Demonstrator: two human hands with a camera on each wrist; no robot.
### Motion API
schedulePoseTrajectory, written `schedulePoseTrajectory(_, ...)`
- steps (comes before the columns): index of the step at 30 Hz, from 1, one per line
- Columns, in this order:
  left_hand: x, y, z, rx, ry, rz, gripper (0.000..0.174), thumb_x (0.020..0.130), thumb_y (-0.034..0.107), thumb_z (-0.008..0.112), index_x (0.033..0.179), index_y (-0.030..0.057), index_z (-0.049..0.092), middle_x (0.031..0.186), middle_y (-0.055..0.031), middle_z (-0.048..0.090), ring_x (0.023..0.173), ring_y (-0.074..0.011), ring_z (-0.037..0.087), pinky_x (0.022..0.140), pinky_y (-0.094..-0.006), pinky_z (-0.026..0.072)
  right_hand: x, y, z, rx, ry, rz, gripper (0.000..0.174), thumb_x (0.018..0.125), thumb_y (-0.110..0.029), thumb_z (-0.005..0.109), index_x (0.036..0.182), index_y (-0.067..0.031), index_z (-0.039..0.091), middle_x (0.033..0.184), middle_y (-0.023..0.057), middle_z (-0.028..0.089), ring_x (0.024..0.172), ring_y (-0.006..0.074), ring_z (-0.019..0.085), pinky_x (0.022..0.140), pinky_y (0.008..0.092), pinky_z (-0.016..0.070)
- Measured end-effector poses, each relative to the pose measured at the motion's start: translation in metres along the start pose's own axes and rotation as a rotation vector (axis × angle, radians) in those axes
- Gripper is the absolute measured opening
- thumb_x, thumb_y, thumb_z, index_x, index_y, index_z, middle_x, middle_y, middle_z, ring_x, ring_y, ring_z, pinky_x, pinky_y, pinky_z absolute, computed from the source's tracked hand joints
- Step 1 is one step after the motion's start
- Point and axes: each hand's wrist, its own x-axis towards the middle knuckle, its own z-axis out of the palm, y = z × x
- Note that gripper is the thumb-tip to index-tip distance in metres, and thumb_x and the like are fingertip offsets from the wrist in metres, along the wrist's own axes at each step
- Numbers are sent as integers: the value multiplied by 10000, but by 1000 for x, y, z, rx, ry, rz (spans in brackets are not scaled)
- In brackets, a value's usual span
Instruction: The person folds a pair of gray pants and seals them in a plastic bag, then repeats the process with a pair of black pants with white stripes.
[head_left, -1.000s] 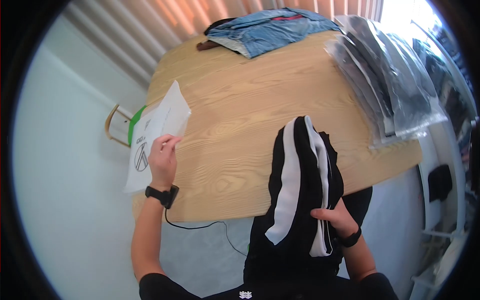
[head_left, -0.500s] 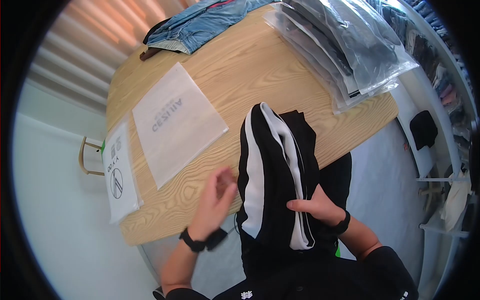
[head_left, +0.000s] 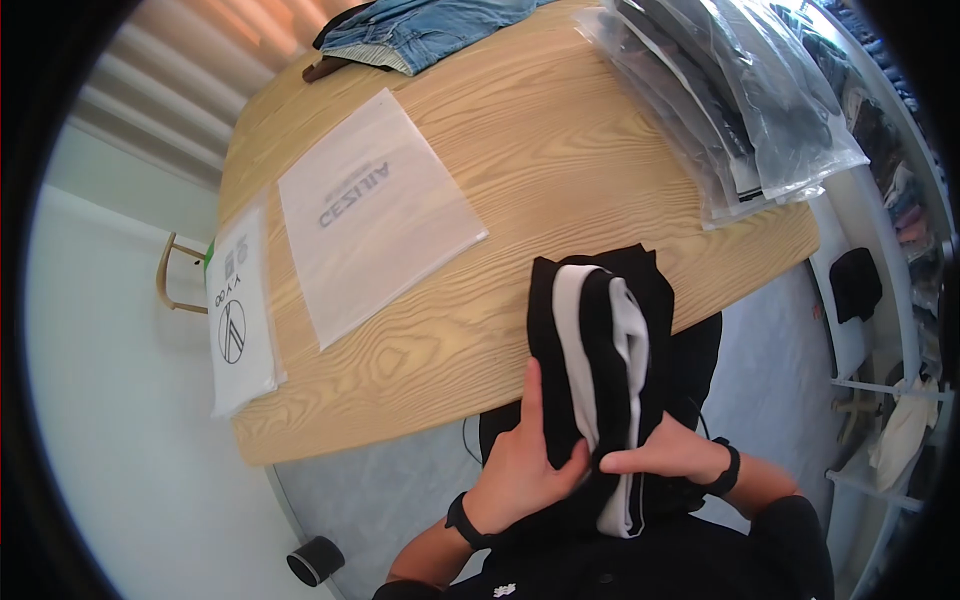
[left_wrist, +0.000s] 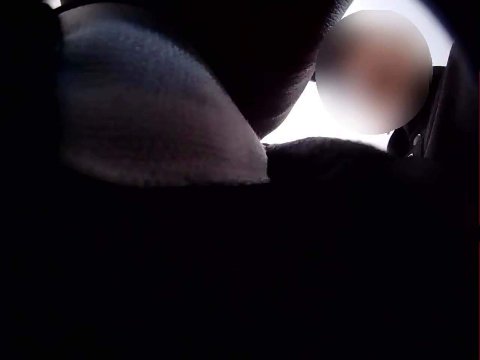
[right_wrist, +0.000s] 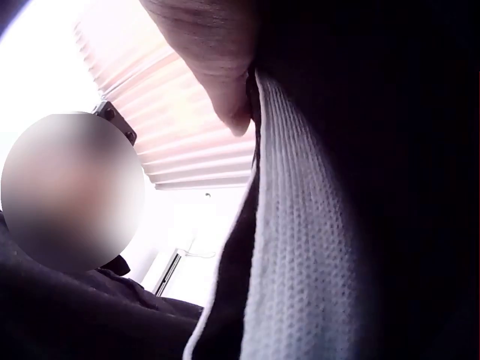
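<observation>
A folded black garment with white stripes [head_left: 574, 325] is held in front of the body, its far end over the table's near edge. My right hand [head_left: 670, 455] grips its right side, thumb laid on top and the other fingers hidden beneath. On the left side, my left hand [head_left: 520, 470] holds the fabric, thumb on the top face and one finger stretched along the edge. Ribbed white trim [right_wrist: 300, 225] runs below the right thumb [right_wrist: 217, 67] in the right wrist view. Dark cloth and a pale band [left_wrist: 157, 112] fill most of the left wrist view.
On the wooden table [head_left: 520, 150] lie a flat translucent bag [head_left: 380, 240] with faint lettering and a white printed package [head_left: 240, 310]. Bagged clothes [head_left: 740, 110] are stacked at the right. Blue jeans [head_left: 430, 35] lie at the far edge. A black bin [head_left: 316, 560] stands on the floor.
The left hand has come from the packages at left to the garment and now holds it. The garment's striped far end has been folded back nearer the body. The right hand keeps its grip.
</observation>
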Motion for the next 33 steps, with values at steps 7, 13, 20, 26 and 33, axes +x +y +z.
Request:
schedulePoseTrajectory(7,2,13,-19,82,-40,260,850,813,177,708,1514,22,253,722,-166,657,668,-323,675,628,-383,525,8,5,11,199,328,-180,587,882,-85,661,1401,6,404,1316,107,547,1188,193,535,1017,345,427)
schedulePoseTrajectory(13,47,-13,-146,681,342,185,419,866,144,662,1274,91,589,951,-113,672,823,-302,652,729,-354,527,7,6,-2,175,331,-242,537,848,-73,683,1338,26,487,1239,114,606,1123,196,577,977,346,450)
schedulePoseTrajectory(20,95,-97,-198,1081,409,205,257,837,121,657,1078,38,622,1028,-119,639,913,-331,621,758,-397,534,1,7,-3,112,381,-370,602,798,-84,716,1345,15,484,1238,99,603,1125,194,568,987,351,442)
schedulePoseTrajectory(26,88,-74,-228,336,794,287,117,923,128,593,991,52,535,892,-75,655,832,-188,641,694,-352,533,-10,10,-10,173,373,-250,785,749,-150,712,1442,0,375,1378,106,509,1274,232,478,1094,375,345)
schedulePoseTrajectory(33,31,-46,-195,-1159,1032,483,101,928,85,583,1016,66,537,1037,-61,633,980,-171,616,891,-344,517,-14,28,-22,194,353,-313,821,689,-190,739,1420,-24,403,1311,104,556,1203,253,541,1048,378,402)
